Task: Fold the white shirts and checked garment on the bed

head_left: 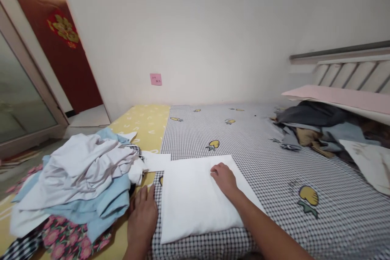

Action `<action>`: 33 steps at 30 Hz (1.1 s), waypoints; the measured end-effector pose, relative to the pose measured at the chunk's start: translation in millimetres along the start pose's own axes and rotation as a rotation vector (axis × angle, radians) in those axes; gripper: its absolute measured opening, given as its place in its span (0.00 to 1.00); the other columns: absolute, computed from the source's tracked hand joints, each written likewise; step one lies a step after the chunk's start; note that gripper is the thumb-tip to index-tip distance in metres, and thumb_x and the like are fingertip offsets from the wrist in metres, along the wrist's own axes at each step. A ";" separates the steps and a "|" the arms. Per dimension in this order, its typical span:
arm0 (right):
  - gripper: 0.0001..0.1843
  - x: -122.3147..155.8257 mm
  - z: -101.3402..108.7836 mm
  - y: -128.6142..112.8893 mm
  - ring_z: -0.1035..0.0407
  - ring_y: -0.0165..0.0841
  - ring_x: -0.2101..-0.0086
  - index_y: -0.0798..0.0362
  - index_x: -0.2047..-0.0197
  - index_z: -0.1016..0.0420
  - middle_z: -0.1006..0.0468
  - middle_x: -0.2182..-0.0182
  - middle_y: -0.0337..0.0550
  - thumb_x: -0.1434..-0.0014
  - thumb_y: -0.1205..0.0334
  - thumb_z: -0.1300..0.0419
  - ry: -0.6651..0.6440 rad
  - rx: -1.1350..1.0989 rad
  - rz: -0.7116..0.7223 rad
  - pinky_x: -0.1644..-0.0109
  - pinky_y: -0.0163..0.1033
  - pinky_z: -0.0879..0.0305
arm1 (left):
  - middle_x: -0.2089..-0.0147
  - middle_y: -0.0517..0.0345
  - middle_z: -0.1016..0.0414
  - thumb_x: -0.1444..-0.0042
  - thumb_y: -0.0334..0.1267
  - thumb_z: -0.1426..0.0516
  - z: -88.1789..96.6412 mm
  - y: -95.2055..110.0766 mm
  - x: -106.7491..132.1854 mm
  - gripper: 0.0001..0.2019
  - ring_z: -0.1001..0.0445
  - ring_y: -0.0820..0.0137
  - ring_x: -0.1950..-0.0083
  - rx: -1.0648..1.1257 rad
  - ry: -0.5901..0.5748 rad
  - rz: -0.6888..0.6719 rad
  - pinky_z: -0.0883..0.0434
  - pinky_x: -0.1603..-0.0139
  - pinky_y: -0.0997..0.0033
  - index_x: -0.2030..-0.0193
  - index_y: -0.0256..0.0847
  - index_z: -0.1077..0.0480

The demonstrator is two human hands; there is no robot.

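Observation:
A white garment (198, 199) lies spread flat and squared on the checked sheet in front of me. A narrow white strip, like a sleeve, sticks out from its upper left corner. My right hand (224, 178) is over its upper right part, with fingers loosely curled and no cloth visibly lifted in them. Beside the garment's left edge, my left hand (142, 215) rests flat on the bed, its fingers stretched out. Close to that hand is a heap of crumpled clothes (88, 170), white on top, with light blue and pink floral pieces below.
The bed has a checked sheet (258, 146) with yellow fruit prints, and a yellow patterned cloth (146, 126) along its left. Dark and grey clothes (313, 118) lie at the right under a pink board (341, 96). A white wall (198, 40) stands behind.

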State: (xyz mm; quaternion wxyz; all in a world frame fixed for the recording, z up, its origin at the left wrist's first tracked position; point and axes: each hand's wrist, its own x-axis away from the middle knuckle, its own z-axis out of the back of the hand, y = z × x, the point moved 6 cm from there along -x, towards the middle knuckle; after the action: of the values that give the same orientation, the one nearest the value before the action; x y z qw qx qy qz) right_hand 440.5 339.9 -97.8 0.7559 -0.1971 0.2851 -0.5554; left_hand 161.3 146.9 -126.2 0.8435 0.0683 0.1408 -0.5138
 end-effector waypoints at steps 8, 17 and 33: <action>0.11 -7.5 -2.2 3.4 0.36 0.37 0.62 0.51 0.80 0.31 0.28 0.70 0.42 0.47 0.70 0.42 -0.009 -0.172 -0.051 0.54 0.42 0.43 | 0.31 0.41 0.34 0.34 0.32 0.58 1.4 0.5 -4.6 0.26 0.37 0.54 0.30 0.031 -0.017 0.017 0.36 0.33 0.50 0.31 0.34 0.38; 0.21 54.8 43.4 -7.5 0.35 0.34 0.69 0.51 0.71 0.26 0.26 0.72 0.41 0.55 0.41 0.35 -0.047 -0.894 -0.244 0.66 0.38 0.39 | 0.31 0.36 0.35 0.37 0.32 0.58 4.1 -3.6 -8.6 0.27 0.40 0.51 0.29 0.309 0.014 0.074 0.43 0.29 0.42 0.33 0.32 0.36; 0.21 235.5 16.8 -73.9 0.41 0.29 0.72 0.52 0.74 0.23 0.31 0.75 0.36 0.57 0.43 0.26 -0.437 -1.151 -0.368 0.66 0.35 0.41 | 0.70 0.54 0.20 0.46 0.55 0.42 55.7 60.5 198.6 0.18 0.20 0.62 0.63 1.533 -0.145 0.404 0.22 0.54 0.61 0.62 0.44 0.23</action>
State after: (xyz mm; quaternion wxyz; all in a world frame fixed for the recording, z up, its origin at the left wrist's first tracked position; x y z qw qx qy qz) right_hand 449.5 92.8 -89.5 0.4620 -0.7257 0.3387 -0.3810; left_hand 310.2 -7.9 -136.1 0.6455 0.6202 -0.3224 -0.3078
